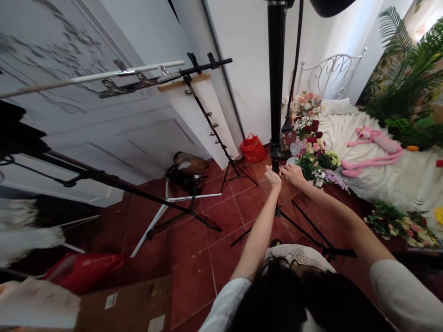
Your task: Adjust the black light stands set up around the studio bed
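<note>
A black light stand (277, 78) rises upright in front of me, its tripod legs spread on the floor. My left hand (273, 177) is closed around its pole, just below a black locking collar (276, 150). My right hand (292, 174) meets the pole from the right at the same height, fingers pinched together. What lies between those fingertips is too small to make out. Beside the pole hangs a black cable (298, 55) ending in a plug (287, 125). Part of a black lamp head (332, 5) shows at the top edge.
At right, a bed (332, 124) carries a pink plush toy (384, 144), with artificial flowers (313, 147) along its side. A backdrop stand (211, 121), a red bag (254, 148) and another black stand (131, 184) are to the left. Cardboard (128, 306) lies lower left.
</note>
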### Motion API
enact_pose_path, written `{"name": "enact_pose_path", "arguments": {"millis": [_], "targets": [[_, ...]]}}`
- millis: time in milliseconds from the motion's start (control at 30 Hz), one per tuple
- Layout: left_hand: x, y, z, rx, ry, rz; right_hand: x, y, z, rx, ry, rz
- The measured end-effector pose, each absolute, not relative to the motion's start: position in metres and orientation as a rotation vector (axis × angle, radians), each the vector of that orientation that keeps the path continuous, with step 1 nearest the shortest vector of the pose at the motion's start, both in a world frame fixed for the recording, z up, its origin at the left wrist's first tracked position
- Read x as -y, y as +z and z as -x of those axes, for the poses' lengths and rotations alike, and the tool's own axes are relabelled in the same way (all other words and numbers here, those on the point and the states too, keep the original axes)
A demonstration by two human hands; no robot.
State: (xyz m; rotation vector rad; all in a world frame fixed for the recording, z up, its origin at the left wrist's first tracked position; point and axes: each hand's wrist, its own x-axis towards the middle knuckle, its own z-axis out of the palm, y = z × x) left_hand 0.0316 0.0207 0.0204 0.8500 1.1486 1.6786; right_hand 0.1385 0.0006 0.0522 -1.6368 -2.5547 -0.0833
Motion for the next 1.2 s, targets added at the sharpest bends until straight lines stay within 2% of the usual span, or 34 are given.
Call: {"name": "enact_pose_path", "arguments": {"millis": [233, 500, 667, 800, 967, 1067, 1200], "targets": [[-0.022, 0.019, -0.033, -1.134, 1.687, -0.816, -0.014, 0.057, -0.125, 2.481, 0.02, 1.763], [-0.019, 0.019, -0.032, -1.132, 1.684, -0.85, -0.012, 0.017, -0.121, 2.205, 0.051, 1.77], [-0.019, 0.022, -0.031, -1.152, 1.657, -0.827, -0.012, 0.037, -0.135, 2.457, 0.205, 1.636], [-0.018, 0.023, -0.031, -1.128, 1.667, -0.849, -0.007, 0.054, -0.147, 2.533, 0.177, 1.567], [-0.022, 0.02, -0.031, -1.165, 1.683, -0.795, 0.033, 0.015, -0.159, 2.376, 0.13, 1.562], [-0.024, 0.018, -0.032, -1.21, 1.695, -0.788, 0.059, -0.014, -0.171, 2.444, 0.24, 1.53], [-0.023, 0.02, -0.031, -1.218, 1.662, -0.802, 0.059, 0.0, -0.171, 2.161, 0.284, 1.465]]}}
